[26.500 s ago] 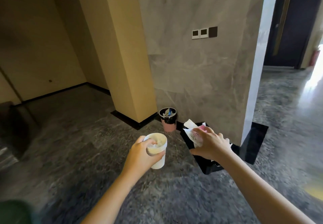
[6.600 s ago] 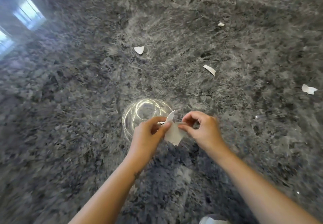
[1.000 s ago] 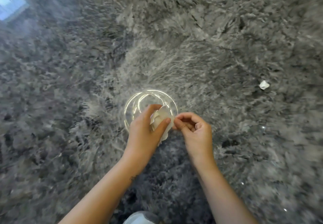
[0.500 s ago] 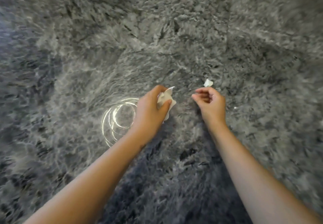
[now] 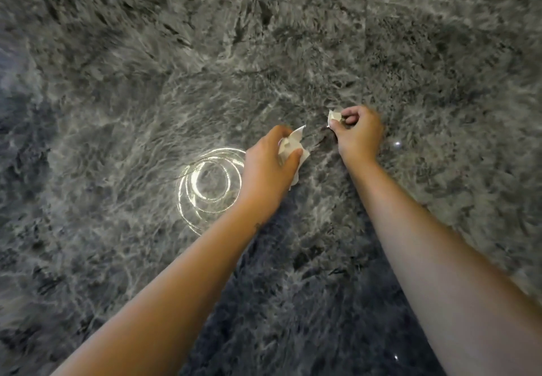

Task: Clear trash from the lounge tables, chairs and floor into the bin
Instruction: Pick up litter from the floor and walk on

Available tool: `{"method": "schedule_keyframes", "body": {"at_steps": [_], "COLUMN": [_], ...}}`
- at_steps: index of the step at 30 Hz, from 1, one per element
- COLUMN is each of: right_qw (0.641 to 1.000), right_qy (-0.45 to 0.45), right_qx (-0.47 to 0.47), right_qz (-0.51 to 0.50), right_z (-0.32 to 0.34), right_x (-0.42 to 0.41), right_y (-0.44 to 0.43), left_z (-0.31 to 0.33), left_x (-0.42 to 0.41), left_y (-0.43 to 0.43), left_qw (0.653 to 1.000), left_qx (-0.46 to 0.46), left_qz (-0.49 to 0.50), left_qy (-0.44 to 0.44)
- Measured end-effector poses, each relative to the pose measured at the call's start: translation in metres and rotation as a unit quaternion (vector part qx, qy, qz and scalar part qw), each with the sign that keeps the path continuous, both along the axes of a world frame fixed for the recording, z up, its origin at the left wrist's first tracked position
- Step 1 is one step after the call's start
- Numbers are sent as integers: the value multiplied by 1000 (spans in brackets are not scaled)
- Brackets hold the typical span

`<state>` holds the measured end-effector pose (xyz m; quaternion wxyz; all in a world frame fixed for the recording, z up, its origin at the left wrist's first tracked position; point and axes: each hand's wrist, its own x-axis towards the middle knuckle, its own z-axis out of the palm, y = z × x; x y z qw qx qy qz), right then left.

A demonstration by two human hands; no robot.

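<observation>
Over bare grey floor (image 5: 440, 53), both hands pinch paper scraps (image 5: 293, 148) apart.

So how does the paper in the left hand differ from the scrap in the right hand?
The paper wad in the left hand is larger, with corners sticking out past the hand; the scrap in the right hand is one small bit. The wad is gripped between thumb and curled fingers; the scrap is pinched at the fingertips, low near the floor. Both are off-white torn paper.

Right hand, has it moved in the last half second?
Yes. The right hand reached forward and closed on the small paper scrap on the floor.
</observation>
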<state>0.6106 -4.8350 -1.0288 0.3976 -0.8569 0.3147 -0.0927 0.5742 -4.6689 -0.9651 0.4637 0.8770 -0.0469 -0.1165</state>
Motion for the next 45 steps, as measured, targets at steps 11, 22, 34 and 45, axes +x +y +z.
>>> {"method": "schedule_keyframes", "body": {"at_steps": [11,22,34,45], "right_qw": [988,992,984,955], "right_qy": [-103,29,-94,-162], "right_qx": [114,-74,22,60], "right_qz": [22,94,150,239], "right_z": [22,12,47,114], "right_x": [-42,2,-56,-133], "right_y": [20,15,51,99], "left_z": [10,15,32,66], "left_x": [-5,-16,-33,-66], "left_y": [7,18,48,49], "left_qw": [1000,999,998,990], "left_qx": [3,9,16,-92], "left_qz": [16,38,53,101], "left_qy": [-2,-17,-27,-24]}}
